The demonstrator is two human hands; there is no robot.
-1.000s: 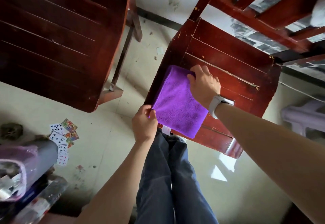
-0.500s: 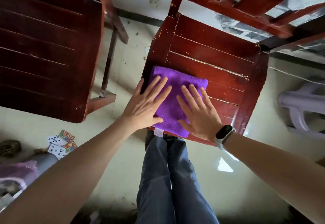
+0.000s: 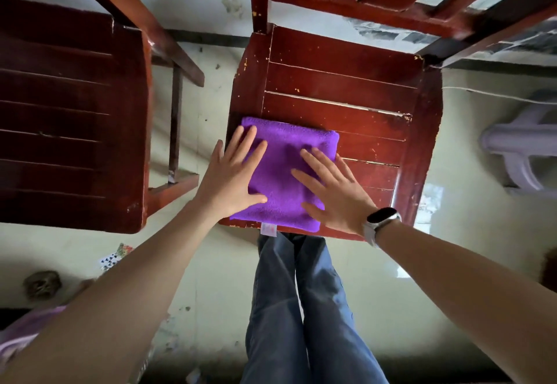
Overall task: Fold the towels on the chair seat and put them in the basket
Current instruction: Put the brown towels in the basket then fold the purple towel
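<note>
Below us, going from left to right, a dark red wooden chair (image 3: 72,118) stands at the left with a gap of pale floor (image 3: 208,269) between it and the next one. Our left hand (image 3: 230,177) lies flat with its fingers straight and spread, released and gripping nothing, its fingertips and thumb pressing the left part of the purple towel (image 3: 281,172) while its palm overhangs the seat edge. That towel is a plush, fuzzy cloth folded into a neat, nearly square pad with rounded corners, and a small white tag (image 3: 269,229) hangs from its near edge. It lies at the front left corner of the slatted chair seat (image 3: 346,88), between and under both hands. Our right hand (image 3: 336,192), with a dark-faced wristband (image 3: 380,221) on its wrist, is likewise flat and spread, holding nothing, pressing the towel's right part with its outer fingers over bare wood. Farthest right, a pale plastic stool (image 3: 518,154) lies on the floor.
</note>
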